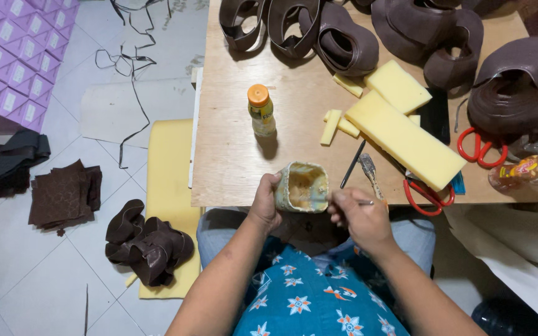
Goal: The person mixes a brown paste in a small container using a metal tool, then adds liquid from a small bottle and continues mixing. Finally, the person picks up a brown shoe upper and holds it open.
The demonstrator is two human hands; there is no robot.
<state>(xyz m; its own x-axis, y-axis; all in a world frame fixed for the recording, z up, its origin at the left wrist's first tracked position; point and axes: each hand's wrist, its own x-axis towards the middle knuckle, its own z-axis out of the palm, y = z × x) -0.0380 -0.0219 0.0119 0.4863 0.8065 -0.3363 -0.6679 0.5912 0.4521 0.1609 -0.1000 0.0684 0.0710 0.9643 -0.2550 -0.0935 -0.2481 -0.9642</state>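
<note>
Left hand gripping glue tub, fingers clamped on its side; right hand pinching thin stick (tip inside tub) over wooden surface edge.

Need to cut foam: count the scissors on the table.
2. One red-handled scissors at the table's near edge, right of the right hand; another by the right edge, blades hidden under brown leather. More may be hidden.
</note>
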